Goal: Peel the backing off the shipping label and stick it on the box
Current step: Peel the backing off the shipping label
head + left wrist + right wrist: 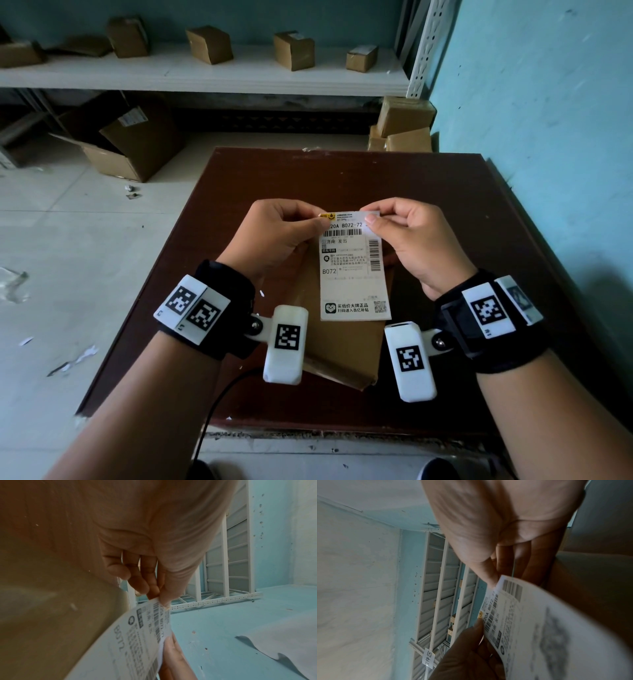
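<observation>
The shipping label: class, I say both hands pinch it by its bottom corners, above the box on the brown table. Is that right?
Not quite. Both hands, left hand and right hand, pinch the shipping label by its top corners, as the head view shows. It is above the box on the brown table.

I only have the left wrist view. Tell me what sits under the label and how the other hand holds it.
Observer: In the head view a flat brown cardboard box lies on the dark wooden table, directly below the shipping label.
Operator: Report the other hand.
Observer: The right hand pinches the label's top right corner; the left hand pinches the top left, by the yellow logo.
Operator: Say whether the label is stuck down.
Observer: Not yet; it hangs from both hands above the box, printed side up.
</observation>
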The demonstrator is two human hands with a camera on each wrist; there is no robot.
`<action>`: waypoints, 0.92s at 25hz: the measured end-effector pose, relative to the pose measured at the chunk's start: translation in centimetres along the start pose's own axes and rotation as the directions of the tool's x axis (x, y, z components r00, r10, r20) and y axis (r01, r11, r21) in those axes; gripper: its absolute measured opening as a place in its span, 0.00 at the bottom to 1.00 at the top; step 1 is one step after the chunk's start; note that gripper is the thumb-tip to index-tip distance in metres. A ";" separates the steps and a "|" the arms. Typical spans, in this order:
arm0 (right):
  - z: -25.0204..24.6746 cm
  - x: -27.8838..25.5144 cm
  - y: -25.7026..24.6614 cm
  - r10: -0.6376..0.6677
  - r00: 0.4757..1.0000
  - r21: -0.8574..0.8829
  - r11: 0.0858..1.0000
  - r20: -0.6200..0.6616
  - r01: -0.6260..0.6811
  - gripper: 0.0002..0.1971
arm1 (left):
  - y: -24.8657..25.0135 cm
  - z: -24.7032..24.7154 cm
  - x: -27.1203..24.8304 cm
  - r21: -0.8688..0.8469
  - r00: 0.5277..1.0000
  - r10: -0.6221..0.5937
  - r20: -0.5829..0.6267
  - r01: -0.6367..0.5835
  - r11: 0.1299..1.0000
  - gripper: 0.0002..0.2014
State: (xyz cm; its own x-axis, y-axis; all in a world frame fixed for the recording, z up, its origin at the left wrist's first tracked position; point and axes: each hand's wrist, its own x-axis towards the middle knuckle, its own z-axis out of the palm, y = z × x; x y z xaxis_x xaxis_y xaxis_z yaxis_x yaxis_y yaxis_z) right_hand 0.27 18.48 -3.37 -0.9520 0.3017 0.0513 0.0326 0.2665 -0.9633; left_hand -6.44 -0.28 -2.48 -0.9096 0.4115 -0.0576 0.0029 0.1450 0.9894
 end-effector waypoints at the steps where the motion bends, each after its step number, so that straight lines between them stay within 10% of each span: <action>1: 0.0 0.0 0.0 0.004 1.000 0.002 1.000 0.001 -0.004 0.04 | 0.1 0.0 0.0 0.000 1.000 0.003 0.003 -0.003 1.000 0.04; 10: -0.1 -0.1 -0.2 -0.005 1.000 0.003 1.000 -0.012 0.005 0.04 | 0.0 -0.5 0.1 0.055 1.000 -0.011 0.023 0.010 0.998 0.02; 17: -1.3 -0.2 -1.3 -0.216 0.953 -0.194 0.965 -0.214 0.175 0.08 | 0.0 -0.5 0.5 0.016 0.943 0.148 -0.298 -0.150 0.989 0.04; 23: 0.4 -0.9 -1.9 -0.174 0.985 -0.088 0.981 -0.013 0.172 0.07 | 0.5 0.6 -0.2 0.155 0.964 0.260 -0.054 -0.249 0.956 0.03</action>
State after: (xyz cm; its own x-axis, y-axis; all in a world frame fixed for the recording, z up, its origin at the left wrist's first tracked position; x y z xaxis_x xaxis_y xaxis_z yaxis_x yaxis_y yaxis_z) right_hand 0.96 17.30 -1.73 -0.9392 0.2626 0.2214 -0.1050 0.3942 -0.9130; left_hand -5.98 0.25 -2.02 -0.8987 0.3859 0.2084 0.2936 0.1762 0.9396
